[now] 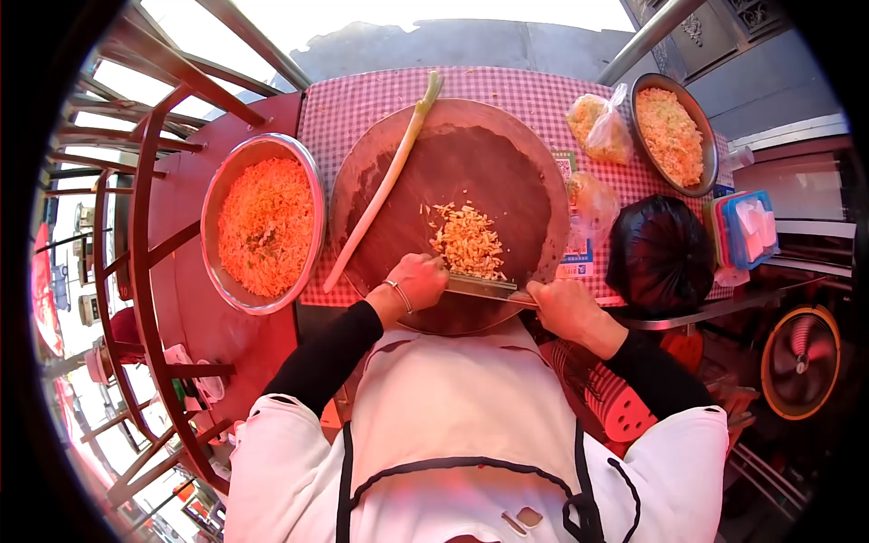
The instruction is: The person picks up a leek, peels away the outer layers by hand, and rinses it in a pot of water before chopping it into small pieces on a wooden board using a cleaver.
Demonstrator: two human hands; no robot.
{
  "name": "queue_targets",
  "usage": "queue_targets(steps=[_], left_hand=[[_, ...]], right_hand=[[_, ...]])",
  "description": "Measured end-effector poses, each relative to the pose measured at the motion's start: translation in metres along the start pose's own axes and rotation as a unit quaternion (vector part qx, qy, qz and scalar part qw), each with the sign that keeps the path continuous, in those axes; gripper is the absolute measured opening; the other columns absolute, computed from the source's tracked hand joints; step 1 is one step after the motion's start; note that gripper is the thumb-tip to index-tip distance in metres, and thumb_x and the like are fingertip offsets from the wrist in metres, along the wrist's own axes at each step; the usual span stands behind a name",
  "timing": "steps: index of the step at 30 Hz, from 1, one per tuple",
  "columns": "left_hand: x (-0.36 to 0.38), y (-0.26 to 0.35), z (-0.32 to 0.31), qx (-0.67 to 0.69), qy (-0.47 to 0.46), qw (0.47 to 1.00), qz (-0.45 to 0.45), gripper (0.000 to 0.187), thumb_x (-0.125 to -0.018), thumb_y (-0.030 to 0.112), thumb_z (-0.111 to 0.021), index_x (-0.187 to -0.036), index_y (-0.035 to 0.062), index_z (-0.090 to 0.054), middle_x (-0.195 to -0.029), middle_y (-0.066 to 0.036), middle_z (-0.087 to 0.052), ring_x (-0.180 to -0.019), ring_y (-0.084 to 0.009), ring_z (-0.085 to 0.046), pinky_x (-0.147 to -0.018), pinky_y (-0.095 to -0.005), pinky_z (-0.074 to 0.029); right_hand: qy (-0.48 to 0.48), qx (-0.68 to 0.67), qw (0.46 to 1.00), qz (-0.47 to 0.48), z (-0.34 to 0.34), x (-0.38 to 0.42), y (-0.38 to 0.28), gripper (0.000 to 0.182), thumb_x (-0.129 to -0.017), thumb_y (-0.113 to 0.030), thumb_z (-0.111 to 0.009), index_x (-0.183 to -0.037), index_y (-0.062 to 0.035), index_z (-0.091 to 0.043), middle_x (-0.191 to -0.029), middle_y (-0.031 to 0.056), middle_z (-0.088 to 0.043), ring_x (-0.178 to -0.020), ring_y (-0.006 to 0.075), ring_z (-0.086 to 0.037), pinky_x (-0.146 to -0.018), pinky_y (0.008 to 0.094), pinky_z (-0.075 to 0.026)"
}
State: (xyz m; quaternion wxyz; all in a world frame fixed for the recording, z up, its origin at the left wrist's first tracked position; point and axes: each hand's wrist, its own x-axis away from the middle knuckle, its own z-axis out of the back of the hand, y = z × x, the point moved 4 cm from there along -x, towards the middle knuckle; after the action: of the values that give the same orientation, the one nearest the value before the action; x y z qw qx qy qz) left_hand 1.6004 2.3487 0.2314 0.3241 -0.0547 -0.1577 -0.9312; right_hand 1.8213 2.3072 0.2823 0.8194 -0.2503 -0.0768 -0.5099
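Note:
A round, dark chopping board [362, 154] bears a pile of chopped pale pieces [468, 240] near its middle. Along the board's left side lies a long green onion [389, 176], its green end at the top. My right hand [570, 308] is closed round the handle of a knife [482, 287], at the board's lower right edge. The blade lies sideways, just below the chopped pile. My left hand [418, 282], with a bracelet at the wrist, has its fingers bent together at the blade's left end; whether they grip the blade is unclear.
A metal bowl of orange shredded food [267, 226] stands left of the board. At the upper right are another full bowl [670, 136] and plastic bags of food [600, 127]. A black bag [659, 255] and stacked plastic boxes [747, 229] sit right. A fan [801, 364] stands lower right.

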Motion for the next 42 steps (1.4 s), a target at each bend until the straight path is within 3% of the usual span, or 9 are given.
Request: queue_targets(steps=[4,11,13,20,23,29,34,38,42], left_hand=[[-0.01,0.022,-0.002,-0.05,-0.047,0.997,0.026,0.01,-0.073,0.014,-0.058,-0.074,0.0091,-0.066,-0.081,-0.008,-0.063,-0.077,-0.0224,-0.063,-0.064,-0.0331,-0.051],[-0.003,-0.016,-0.003,-0.009,-0.027,1.0,0.007,0.01,-0.071,0.016,-0.057,-0.072,0.0094,-0.064,-0.077,-0.008,-0.062,-0.072,-0.0242,-0.063,-0.064,-0.0347,-0.051],[-0.003,-0.033,0.02,0.009,0.086,0.996,0.001,0.012,-0.071,0.015,-0.056,-0.069,0.0065,-0.065,-0.073,-0.01,-0.062,-0.069,-0.0261,-0.064,-0.062,-0.0368,-0.051],[-0.025,-0.049,0.017,-0.02,0.055,0.998,-0.016,0.011,-0.072,0.017,-0.058,-0.07,0.0087,-0.065,-0.075,-0.009,-0.063,-0.072,-0.0249,-0.064,-0.063,-0.0358,-0.051],[-0.044,-0.033,0.014,-0.086,0.0,0.996,0.023,0.01,-0.072,0.018,-0.061,-0.071,0.0086,-0.066,-0.075,-0.009,-0.064,-0.075,-0.0239,-0.065,-0.065,-0.0345,-0.051],[-0.028,-0.058,0.025,0.008,0.056,0.998,0.03,0.012,-0.072,0.018,-0.057,-0.069,0.009,-0.065,-0.071,-0.005,-0.062,-0.071,-0.023,-0.064,-0.064,-0.035,-0.05],[-0.049,-0.04,0.014,-0.06,-0.018,0.992,0.111,0.009,-0.071,0.017,-0.058,-0.067,0.0109,-0.063,-0.073,-0.005,-0.063,-0.071,-0.0242,-0.064,-0.064,-0.0354,-0.05],[-0.028,-0.058,0.025,0.039,0.104,0.991,0.079,0.009,-0.07,0.016,-0.06,-0.068,0.0086,-0.065,-0.071,-0.011,-0.064,-0.07,-0.0249,-0.065,-0.064,-0.036,-0.051],[-0.049,-0.051,0.023,-0.003,-0.005,0.988,0.152,0.01,-0.072,0.016,-0.059,-0.07,0.0086,-0.066,-0.073,-0.012,-0.064,-0.071,-0.0259,-0.065,-0.064,-0.0364,-0.051]], right_hand=[[0.035,-0.01,0.998,0.041,-0.031,-0.002,0.031,0.007,-0.073,-0.014,-0.059,-0.074,-0.0082,-0.055,-0.063,0.0162,-0.06,-0.062,0.0349,-0.06,-0.072,0.0409,-0.044],[0.035,-0.009,0.998,0.049,0.011,-0.001,0.001,0.016,-0.076,-0.016,-0.059,-0.088,-0.0083,-0.052,-0.065,0.0145,-0.06,-0.062,0.0344,-0.06,-0.062,0.0431,-0.047],[0.123,-0.037,0.987,0.098,0.041,-0.009,-0.013,0.02,-0.077,-0.016,-0.059,-0.093,-0.0084,-0.05,-0.069,0.0139,-0.06,-0.062,0.0339,-0.061,-0.058,0.0435,-0.048],[0.071,0.06,0.995,-0.024,0.029,-0.045,0.004,0.011,-0.079,-0.016,-0.055,-0.087,-0.0087,-0.052,-0.07,0.0128,-0.062,-0.066,0.0324,-0.063,-0.058,0.0442,-0.05],[0.081,0.042,0.996,0.007,-0.008,-0.054,0.046,0.008,-0.079,-0.015,-0.052,-0.083,-0.008,-0.053,-0.069,0.0141,-0.063,-0.067,0.0325,-0.064,-0.059,0.044,-0.05],[0.01,0.082,0.996,-0.012,0.048,-0.07,0.019,0.008,-0.077,-0.012,-0.052,-0.08,-0.0086,-0.059,-0.072,0.0158,-0.064,-0.07,0.0323,-0.065,-0.063,0.0419,-0.052],[0.011,0.078,0.997,0.003,0.038,-0.089,0.052,0.01,-0.076,-0.01,-0.054,-0.078,-0.0077,-0.063,-0.074,0.0163,-0.065,-0.071,0.0314,-0.065,-0.063,0.0401,-0.052],[-0.002,0.109,0.993,0.048,0.079,-0.098,0.024,0.01,-0.074,-0.011,-0.056,-0.078,-0.0084,-0.064,-0.073,0.015,-0.065,-0.071,0.0297,-0.066,-0.063,0.0398,-0.052],[-0.013,0.134,0.99,0.051,0.057,-0.121,0.058,0.009,-0.074,-0.012,-0.057,-0.077,-0.0103,-0.065,-0.072,0.0137,-0.065,-0.071,0.0292,-0.066,-0.065,0.0392,-0.052]])
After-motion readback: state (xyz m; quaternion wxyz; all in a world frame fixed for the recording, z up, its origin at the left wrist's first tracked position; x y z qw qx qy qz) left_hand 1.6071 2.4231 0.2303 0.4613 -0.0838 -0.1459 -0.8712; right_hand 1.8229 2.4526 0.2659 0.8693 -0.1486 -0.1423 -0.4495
